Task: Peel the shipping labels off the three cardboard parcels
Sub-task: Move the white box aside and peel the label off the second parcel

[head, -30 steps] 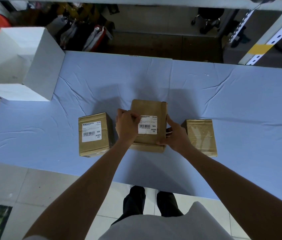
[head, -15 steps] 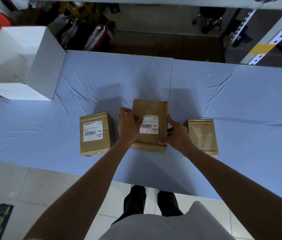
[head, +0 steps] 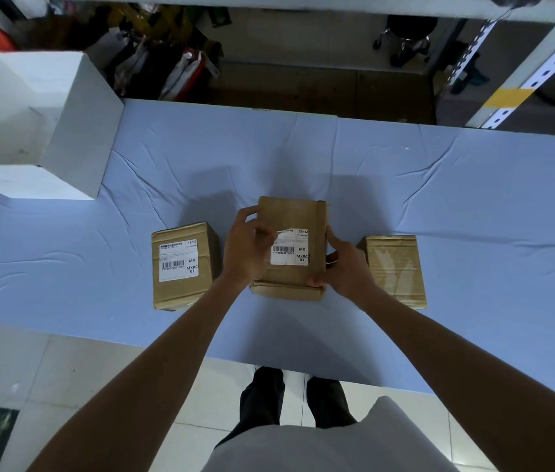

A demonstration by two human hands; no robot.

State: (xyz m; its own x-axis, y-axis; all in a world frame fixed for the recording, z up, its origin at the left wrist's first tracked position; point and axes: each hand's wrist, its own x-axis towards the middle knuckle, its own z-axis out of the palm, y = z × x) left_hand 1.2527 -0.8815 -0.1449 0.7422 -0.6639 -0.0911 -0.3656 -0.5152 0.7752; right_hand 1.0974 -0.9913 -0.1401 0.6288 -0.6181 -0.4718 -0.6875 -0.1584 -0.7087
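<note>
Three brown cardboard parcels stand in a row on the blue cloth. The middle parcel (head: 290, 216) carries a white shipping label (head: 290, 251) whose top left corner is lifted and curled. My left hand (head: 247, 245) pinches that lifted corner. My right hand (head: 346, 264) grips the parcel's right side and holds it steady. The left parcel (head: 180, 291) has a full white label (head: 178, 260) on top. The right parcel (head: 394, 267) shows only bare tape on top, no label.
A large white box (head: 38, 127) sits at the table's far left. The blue-covered table (head: 456, 206) has its near edge just before my legs. A metal rack post (head: 535, 66) rises at the far right; clutter lies on the floor beyond the table.
My left hand has peeled the middle label's top left corner up and toward the right; earlier the label lay flat. My right hand keeps its hold on the parcel.
</note>
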